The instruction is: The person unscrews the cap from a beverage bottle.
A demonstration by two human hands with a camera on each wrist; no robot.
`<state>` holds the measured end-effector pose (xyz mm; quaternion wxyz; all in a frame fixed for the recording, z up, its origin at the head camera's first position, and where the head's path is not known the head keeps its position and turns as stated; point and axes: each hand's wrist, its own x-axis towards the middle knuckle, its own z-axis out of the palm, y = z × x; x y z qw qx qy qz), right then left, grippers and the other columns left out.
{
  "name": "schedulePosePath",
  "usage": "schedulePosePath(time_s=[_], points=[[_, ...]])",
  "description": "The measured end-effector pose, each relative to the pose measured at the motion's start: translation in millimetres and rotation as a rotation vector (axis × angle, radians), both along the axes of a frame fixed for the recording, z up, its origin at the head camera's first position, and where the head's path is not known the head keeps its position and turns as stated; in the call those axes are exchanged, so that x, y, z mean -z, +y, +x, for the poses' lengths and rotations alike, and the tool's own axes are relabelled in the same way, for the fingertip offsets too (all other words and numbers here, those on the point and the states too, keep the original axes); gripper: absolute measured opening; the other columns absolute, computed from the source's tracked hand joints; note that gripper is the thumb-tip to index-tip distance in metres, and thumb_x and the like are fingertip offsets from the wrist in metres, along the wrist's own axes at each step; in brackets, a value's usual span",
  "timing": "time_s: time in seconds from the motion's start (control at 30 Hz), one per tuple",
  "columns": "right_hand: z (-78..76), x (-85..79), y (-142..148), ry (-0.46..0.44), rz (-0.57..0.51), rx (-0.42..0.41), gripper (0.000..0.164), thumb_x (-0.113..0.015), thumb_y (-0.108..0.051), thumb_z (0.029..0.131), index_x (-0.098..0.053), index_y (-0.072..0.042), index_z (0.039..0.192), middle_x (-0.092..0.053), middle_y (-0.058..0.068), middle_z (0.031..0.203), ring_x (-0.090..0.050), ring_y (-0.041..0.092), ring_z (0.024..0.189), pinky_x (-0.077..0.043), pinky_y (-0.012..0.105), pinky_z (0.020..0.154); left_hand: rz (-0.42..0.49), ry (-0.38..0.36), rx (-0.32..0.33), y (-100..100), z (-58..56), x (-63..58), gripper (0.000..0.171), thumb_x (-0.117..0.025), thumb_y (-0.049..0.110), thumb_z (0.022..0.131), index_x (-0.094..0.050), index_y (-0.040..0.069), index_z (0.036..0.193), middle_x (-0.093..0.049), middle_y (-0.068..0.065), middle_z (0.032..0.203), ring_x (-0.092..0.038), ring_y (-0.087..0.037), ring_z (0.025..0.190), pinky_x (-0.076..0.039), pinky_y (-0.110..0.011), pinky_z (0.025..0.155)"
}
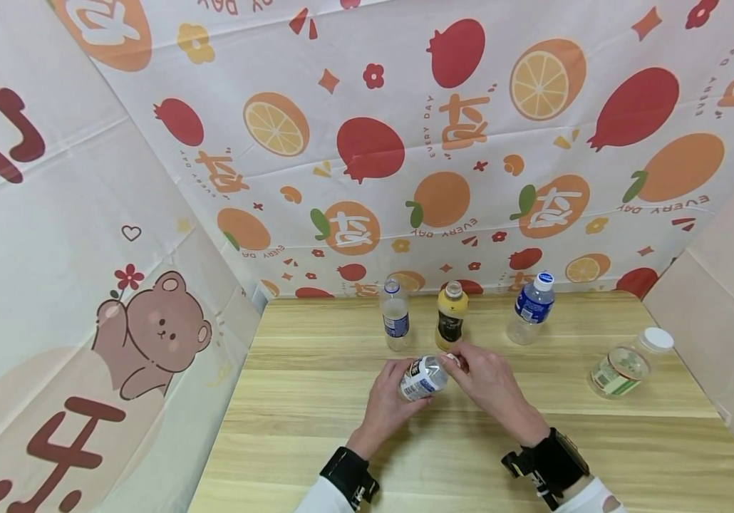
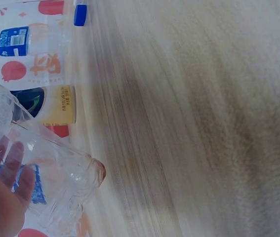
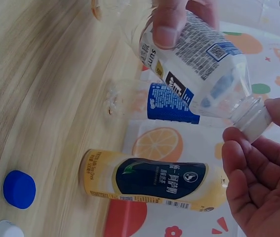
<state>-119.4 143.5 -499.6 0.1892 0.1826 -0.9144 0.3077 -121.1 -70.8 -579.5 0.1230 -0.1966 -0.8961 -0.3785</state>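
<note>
My left hand (image 1: 388, 400) grips a clear plastic bottle (image 1: 423, 379) with a white label, tilted so its neck points right. At the neck, my right hand (image 1: 489, 377) pinches the white cap (image 3: 256, 123) between thumb and fingers. Whether the cap is loose cannot be told. Just behind the hands stands a yellow milk tea bottle (image 1: 452, 317), its mouth uncapped. Left of it is a clear bottle (image 1: 395, 317) with a blue label. On the table in the right wrist view lie a blue cap (image 3: 20, 189) and a white cap (image 3: 9, 229).
A blue-labelled bottle (image 1: 530, 310) with a blue cap stands at the back right. Farther right is a clear jar (image 1: 623, 370) with a white lid. A fruit-printed cloth (image 1: 373, 178) hangs behind the wooden table (image 1: 303, 427).
</note>
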Motion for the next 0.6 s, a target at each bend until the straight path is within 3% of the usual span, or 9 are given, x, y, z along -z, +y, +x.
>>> schedulePosePath(time_s=[0.2,0.6], points=[[0.4,-1.7,0.5,-0.028,-0.005,-0.035,0.015,-0.075,-0.021,0.096,-0.071,-0.009,0.104,-0.068,-0.004,0.083,-0.051,0.003,0.064,-0.042,0.019,0.052,0.001,-0.009,-0.008,-0.3,-1.1,1.7,0.073,-0.096,0.030,0.072,-0.061,0.018,0.135,-0.061,-0.001,0.120,-0.061,-0.016,0.101,-0.054,-0.034,0.087],[0.7,-4.0,1.5,-0.048,0.017,-0.097,0.013,-0.074,-0.016,0.097,-0.071,-0.008,0.107,-0.069,-0.002,0.094,-0.059,0.007,0.075,-0.049,0.022,0.059,0.023,-0.020,-0.008,-1.9,-1.4,2.3,0.072,-0.096,0.029,0.071,-0.062,0.019,0.133,-0.061,0.000,0.120,-0.061,-0.016,0.102,-0.054,-0.034,0.088]])
